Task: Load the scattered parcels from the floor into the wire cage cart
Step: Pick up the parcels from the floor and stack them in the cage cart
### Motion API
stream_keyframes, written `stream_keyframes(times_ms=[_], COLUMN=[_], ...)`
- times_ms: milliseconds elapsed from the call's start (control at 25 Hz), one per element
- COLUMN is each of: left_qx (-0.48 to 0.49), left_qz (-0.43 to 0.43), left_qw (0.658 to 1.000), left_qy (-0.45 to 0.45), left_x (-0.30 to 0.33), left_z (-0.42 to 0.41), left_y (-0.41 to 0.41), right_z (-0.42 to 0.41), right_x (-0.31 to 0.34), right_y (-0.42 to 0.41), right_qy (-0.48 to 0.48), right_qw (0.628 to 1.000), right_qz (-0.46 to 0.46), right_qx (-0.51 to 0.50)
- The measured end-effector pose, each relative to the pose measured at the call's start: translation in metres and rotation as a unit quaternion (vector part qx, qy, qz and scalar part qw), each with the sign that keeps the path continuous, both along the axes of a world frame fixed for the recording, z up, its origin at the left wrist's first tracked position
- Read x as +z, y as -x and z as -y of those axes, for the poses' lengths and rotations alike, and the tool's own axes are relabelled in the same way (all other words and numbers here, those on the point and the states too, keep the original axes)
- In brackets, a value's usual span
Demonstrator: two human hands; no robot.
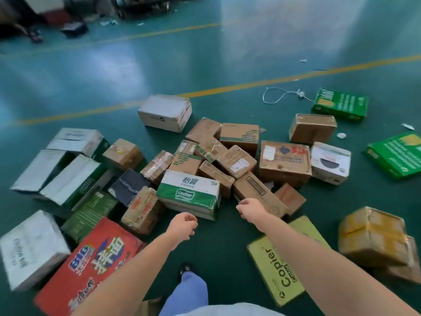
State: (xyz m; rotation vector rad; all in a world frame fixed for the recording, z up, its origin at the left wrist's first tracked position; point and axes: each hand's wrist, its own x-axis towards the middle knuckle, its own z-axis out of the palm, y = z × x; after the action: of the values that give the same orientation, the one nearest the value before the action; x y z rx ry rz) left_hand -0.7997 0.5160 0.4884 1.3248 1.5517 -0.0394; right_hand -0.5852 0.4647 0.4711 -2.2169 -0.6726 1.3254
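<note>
Both arms reach out over the heap of parcels on the green floor [227, 242]. The left hand [182, 226] has its fingers loosely curled and holds nothing; just beyond its knuckles lies the white-and-green Cestbon box [190, 193], and below and to its left the big red carton [91, 267]. The right hand [249, 209] is likewise loosely curled and empty, hovering over the edge of a long brown box [257, 190]. Under that forearm lies a flat yellow Copier box [273, 274]. Farther out from both hands, more brown parcels [284, 161] crowd together. I can see no cart from here.
</note>
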Motion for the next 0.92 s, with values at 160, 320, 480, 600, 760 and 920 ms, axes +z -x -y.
stream_keyframes(times_ms=[160, 320, 480, 600, 760, 920], left_qx=[-0.003, -0.022, 0.011, 0.034, 0.080, 0.138], left_qz=[-0.029, -0.058, -0.060, -0.067, -0.055, -0.061], left_qw=[1.000, 0.998, 0.995, 0.991, 0.984, 0.965], left_qy=[0.010, 0.033, 0.080, 0.111, 0.146, 0.212], left_x=[-0.012, -0.021, -0.048, -0.082, -0.158, -0.251], left_z=[-0.088, -0.176, -0.239, -0.283, -0.330, -0.336], left_y=[0.050, 0.074, 0.064, 0.043, 0.024, 0.021], right_z=[-0.075, -0.141, -0.201, -0.260, -0.330, -0.373], right_x=[-0.008, -0.024, -0.055, -0.092, -0.168, -0.258], right_y=[0.047, 0.074, 0.077, 0.064, 0.051, 0.047], right_qy=[0.041, 0.060, 0.089, 0.108, 0.135, 0.154], right_qw=[0.997, 0.994, 0.986, 0.980, 0.969, 0.962], right_qz=[0.036, 0.042, 0.043, 0.055, 0.065, 0.084], right_qx=[0.057, 0.086, 0.135, 0.160, 0.197, 0.209])
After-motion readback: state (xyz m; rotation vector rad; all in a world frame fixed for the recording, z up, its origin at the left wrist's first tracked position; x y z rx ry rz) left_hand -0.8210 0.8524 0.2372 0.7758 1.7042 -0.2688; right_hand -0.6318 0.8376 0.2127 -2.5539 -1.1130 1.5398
